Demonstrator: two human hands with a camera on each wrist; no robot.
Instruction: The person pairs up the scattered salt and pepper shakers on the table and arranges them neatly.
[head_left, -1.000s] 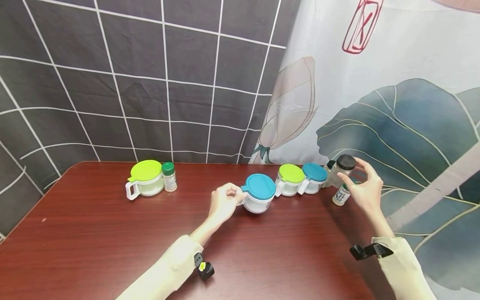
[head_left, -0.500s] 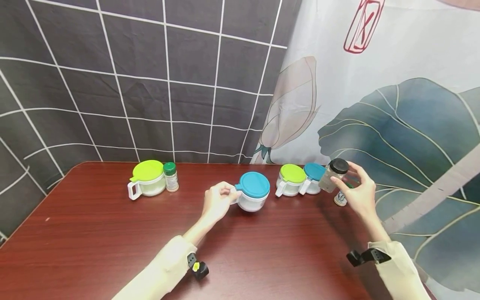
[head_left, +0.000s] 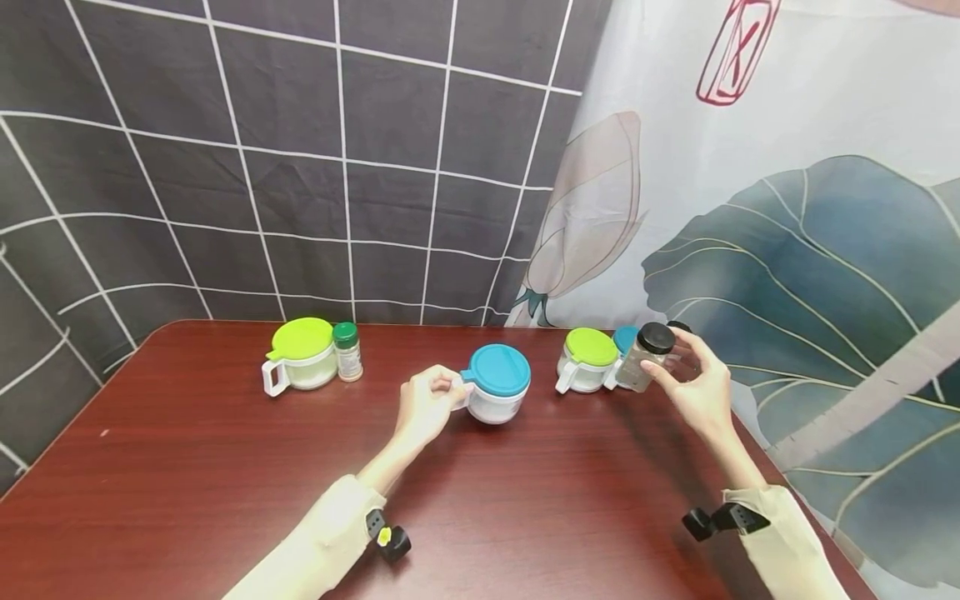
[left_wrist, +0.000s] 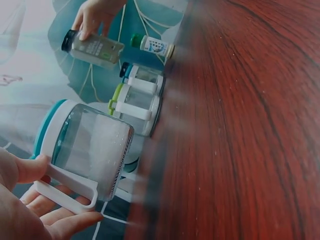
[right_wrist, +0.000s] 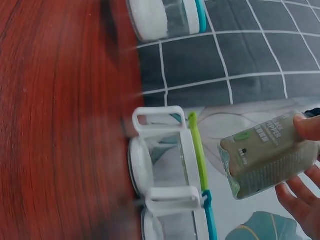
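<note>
My left hand (head_left: 429, 406) holds a clear seasoning jar (head_left: 497, 406) by its white handle. The jar has a blue lid, white contents show through its side in the left wrist view, and it hangs just above the table. Between the thumb and fingers of my right hand (head_left: 701, 390) is a black pepper bottle (right_wrist: 270, 152) with a black cap, tilted and raised off the table. Below and beside it stand a green-lidded jar (head_left: 590, 360) and another blue-lidded jar (head_left: 626, 337), which the bottle partly hides in the head view.
At the back left, a wide green-lidded jar (head_left: 302, 354) stands beside a green-capped shaker (head_left: 348, 354). Another green-capped shaker (left_wrist: 154, 45) stands at the right, hidden in the head view. A black cap (head_left: 678, 326) shows behind my right fingers. Patterned cloths hang behind the table (head_left: 525, 517).
My left hand has carried the blue-lidded jar leftward, away from the row of jars. The right hand has brought the pepper bottle left and lower, in front of the other blue-lidded jar.
</note>
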